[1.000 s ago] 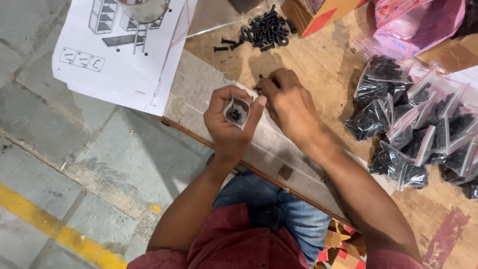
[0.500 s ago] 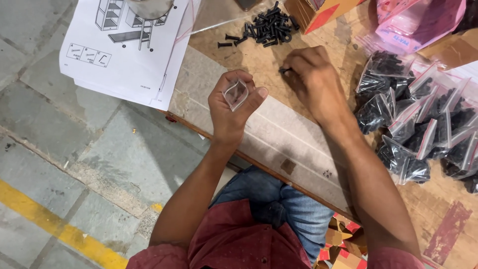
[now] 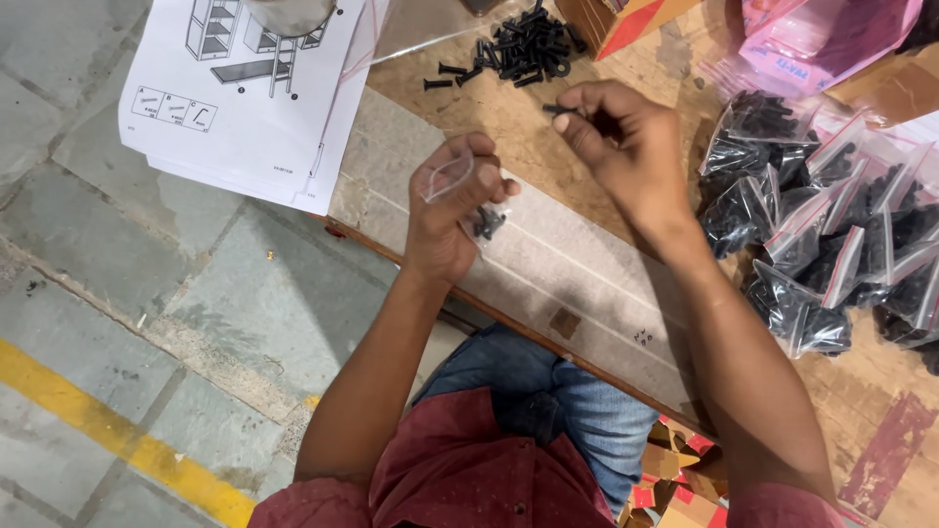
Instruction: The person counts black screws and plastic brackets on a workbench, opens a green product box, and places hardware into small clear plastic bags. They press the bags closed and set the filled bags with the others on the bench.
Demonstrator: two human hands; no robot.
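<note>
Wooden surface bearing an instruction sheet, filled bags of black screws at right, and a loose screw pile. Left hand, closed, grips a small clear bag holding a few screws. Right hand pinches one black screw near the pile.

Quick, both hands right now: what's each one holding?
Left hand: closed on a small clear bag with a few black screws inside.
Right hand: pinching a black screw.
</note>
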